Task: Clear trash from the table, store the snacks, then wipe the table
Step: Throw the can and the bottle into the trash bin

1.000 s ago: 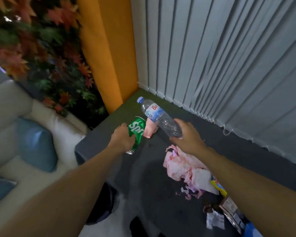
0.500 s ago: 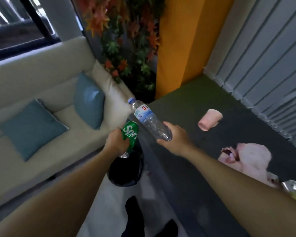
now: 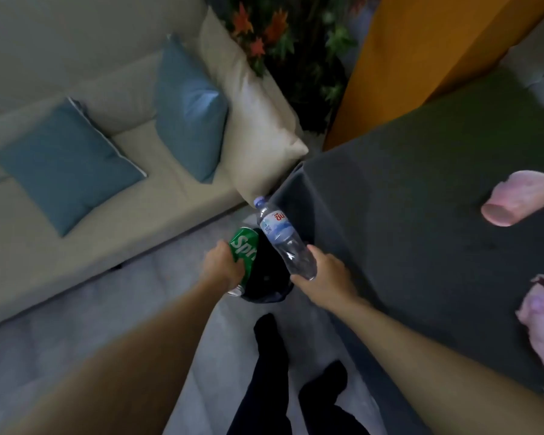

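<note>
The left hand [image 3: 222,268] curls round the green Sprite can [image 3: 244,249] and the right hand [image 3: 324,277] grips the clear water bottle [image 3: 283,243] near its base, both just above the black trash bin [image 3: 266,279] beside the table [image 3: 421,199], so it is probably best to release them low, over its opening.

Black bin [image 3: 266,282] sits in narrow floor gap between sofa [image 3: 157,221] and table [image 3: 405,215] corner. Can [image 3: 244,249] in left hand [image 3: 222,271], bottle [image 3: 283,243] in right hand [image 3: 327,277] crowd bin mouth. Floor [image 3: 76,309] along sofa open. Pink cup [image 3: 515,202], crumpled paper [image 3: 540,328] block table's right side.
</note>
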{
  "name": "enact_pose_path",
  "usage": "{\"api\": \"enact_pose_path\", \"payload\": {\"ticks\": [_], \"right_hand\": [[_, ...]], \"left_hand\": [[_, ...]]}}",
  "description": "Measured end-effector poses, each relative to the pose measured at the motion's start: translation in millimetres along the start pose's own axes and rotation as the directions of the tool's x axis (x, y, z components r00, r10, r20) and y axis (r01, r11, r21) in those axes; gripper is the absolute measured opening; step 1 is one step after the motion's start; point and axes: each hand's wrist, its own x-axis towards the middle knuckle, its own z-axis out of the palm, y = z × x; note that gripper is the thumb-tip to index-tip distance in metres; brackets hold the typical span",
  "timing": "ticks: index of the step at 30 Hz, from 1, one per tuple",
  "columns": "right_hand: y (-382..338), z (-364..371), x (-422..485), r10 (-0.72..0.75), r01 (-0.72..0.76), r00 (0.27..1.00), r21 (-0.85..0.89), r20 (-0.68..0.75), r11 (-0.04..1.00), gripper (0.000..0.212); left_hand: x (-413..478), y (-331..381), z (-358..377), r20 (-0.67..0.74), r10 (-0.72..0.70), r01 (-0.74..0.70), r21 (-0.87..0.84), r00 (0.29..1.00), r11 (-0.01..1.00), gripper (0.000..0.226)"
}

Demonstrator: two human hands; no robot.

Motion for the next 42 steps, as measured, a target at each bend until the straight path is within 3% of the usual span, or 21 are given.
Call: {"api": "enact_pose_path", "payload": {"ticks": [8,14,16,20,27,42], "right_hand": [[43,85,63,0.228,-0.228,0.973,-0.002,0.039,0.974,0.051],[62,130,118,0.287,-0.277,0.953,-0.103,0.101,0.956,0.051],[64,139,131,0.267,-0.253,0.957,-0.121,0.116,0.96,0.058],[69,155,147,0.257,-0.226,0.946,-0.167,0.197,0.96,0.096],[67,150,139,0.188,-0.146,0.96,-0.2,0.208,0.969,0.085],[-44,23,75,-0.084,0.107,0.99,-0.227,0.112,0.968,0.077]], "left_hand": [[80,-36,81,0.128,-0.091,0.091,0.007,0.988,0.996,0.044],[129,-52,131,0.173,-0.089,0.087,0.02,0.981,0.996,0.044],[141,-54,139,0.185,-0.075,0.077,-0.008,0.98,0.997,0.047],[157,-55,142,0.252,-0.015,0.014,0.005,0.968,1.0,0.064],[148,-57,123,0.331,0.092,-0.149,0.151,0.939,0.977,0.07],[72,18,-30,0.117,0.307,-0.328,0.403,0.944,0.855,0.067]]}}
